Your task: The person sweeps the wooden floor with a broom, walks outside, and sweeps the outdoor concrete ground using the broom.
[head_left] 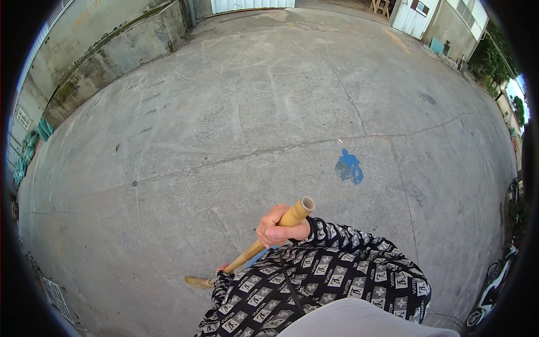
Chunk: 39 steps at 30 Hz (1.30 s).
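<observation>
A broom with a yellow bamboo handle (245, 258) slants down to the left in front of me. Its hollow upper end sticks out past my right hand (275, 226), whose fingers are wrapped round the handle. Lower on the same handle is my left hand (223, 268), mostly hidden by the black-and-white patterned sleeve; the bit of it that shows lies closed against the bamboo. The straw-coloured broom head (199, 282) is at the concrete ground beyond the left sleeve, partly covered by it.
Cracked grey concrete (252, 112) spreads all round, with a blue paint patch (349, 167) ahead. A low weathered wall (135, 53) and teal bags (27, 151) line the left. A scooter (491, 286) stands at the right edge. White metal doors (252, 4) are at the far side.
</observation>
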Motion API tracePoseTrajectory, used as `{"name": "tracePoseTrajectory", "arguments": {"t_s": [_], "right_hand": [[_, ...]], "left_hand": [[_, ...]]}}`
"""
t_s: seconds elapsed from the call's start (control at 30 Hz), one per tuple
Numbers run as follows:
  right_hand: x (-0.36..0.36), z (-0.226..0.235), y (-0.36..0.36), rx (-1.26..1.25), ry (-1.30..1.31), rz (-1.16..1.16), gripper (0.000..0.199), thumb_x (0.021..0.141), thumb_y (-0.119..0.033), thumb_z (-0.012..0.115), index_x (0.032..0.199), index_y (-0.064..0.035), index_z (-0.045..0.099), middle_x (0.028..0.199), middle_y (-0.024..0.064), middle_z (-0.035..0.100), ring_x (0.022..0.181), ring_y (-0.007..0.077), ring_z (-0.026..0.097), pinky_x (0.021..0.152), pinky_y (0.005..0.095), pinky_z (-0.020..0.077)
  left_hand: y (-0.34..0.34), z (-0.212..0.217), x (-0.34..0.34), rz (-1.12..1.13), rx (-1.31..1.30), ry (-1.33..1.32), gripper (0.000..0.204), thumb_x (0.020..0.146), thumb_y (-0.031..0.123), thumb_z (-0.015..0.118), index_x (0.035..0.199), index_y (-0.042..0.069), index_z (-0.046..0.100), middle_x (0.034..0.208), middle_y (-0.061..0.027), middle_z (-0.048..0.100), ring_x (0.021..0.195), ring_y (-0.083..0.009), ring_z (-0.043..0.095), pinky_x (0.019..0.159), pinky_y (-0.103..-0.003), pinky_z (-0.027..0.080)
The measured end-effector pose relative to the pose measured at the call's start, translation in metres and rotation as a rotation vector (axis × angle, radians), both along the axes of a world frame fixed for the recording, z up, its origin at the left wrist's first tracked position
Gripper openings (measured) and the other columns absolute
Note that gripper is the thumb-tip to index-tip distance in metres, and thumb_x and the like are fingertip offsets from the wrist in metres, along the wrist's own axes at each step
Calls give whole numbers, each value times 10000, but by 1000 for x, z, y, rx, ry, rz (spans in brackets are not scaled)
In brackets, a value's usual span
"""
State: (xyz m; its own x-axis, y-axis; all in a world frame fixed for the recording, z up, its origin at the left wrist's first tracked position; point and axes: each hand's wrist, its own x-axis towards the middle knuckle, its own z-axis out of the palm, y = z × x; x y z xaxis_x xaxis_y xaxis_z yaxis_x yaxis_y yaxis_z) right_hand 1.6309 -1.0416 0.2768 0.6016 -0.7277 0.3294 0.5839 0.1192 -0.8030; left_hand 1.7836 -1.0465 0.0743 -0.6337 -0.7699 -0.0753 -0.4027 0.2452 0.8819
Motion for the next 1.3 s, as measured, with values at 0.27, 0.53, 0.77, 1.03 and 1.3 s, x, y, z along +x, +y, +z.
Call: {"name": "tracePoseTrajectory", "arguments": {"t_s": [0.27, 0.53, 0.77, 1.03, 1.3], "right_hand": [[-16, -25, -3, 37, 52, -66, 131, 882, -138, 522, 816, -26, 523, 734, 11, 557, 698, 109, 536, 753, 280, 442], [-120, -222, 30, 188, 672, -172, 497, 968, -361, 325, 1307, -5, 389, 1311, 134, 439, 1259, 199, 353, 1055, 324, 251], [-113, -272, 77, 733, 482, 44, 521, 956, -404, 365, 1321, -33, 391, 1336, 83, 417, 1230, 148, 370, 1047, 297, 258], [-125, -276, 57, 624, 665, 52, 544, 931, -441, 410, 1301, -42, 420, 1298, 75, 445, 1196, 144, 394, 1026, 283, 272], [-139, -255, -2, 680, 569, 48, 485, 922, -407, 456, 1260, -60, 456, 1219, 64, 504, 1128, 142, 459, 971, 286, 349]], "left_hand": [[-3, -5, -10, -63, 82, -105, 141, 767, 142, 595, 898, 125, 641, 569, -45, 534, 534, -172, 529, 532, -309, 438], [84, -63, 158, 570, 287, -496, 155, 761, 153, 592, 906, 122, 640, 577, -57, 545, 548, -186, 544, 546, -322, 446], [100, -76, 153, 695, 338, -523, 169, 757, 162, 590, 912, 119, 639, 585, -68, 555, 561, -199, 557, 558, -332, 454], [90, -80, 144, 682, 315, -516, 185, 751, 173, 588, 920, 116, 638, 594, -80, 566, 575, -214, 572, 572, -344, 462], [73, -93, 148, 698, 235, -484, 201, 746, 184, 585, 927, 113, 637, 603, -92, 578, 589, -229, 588, 586, -357, 471]]}}
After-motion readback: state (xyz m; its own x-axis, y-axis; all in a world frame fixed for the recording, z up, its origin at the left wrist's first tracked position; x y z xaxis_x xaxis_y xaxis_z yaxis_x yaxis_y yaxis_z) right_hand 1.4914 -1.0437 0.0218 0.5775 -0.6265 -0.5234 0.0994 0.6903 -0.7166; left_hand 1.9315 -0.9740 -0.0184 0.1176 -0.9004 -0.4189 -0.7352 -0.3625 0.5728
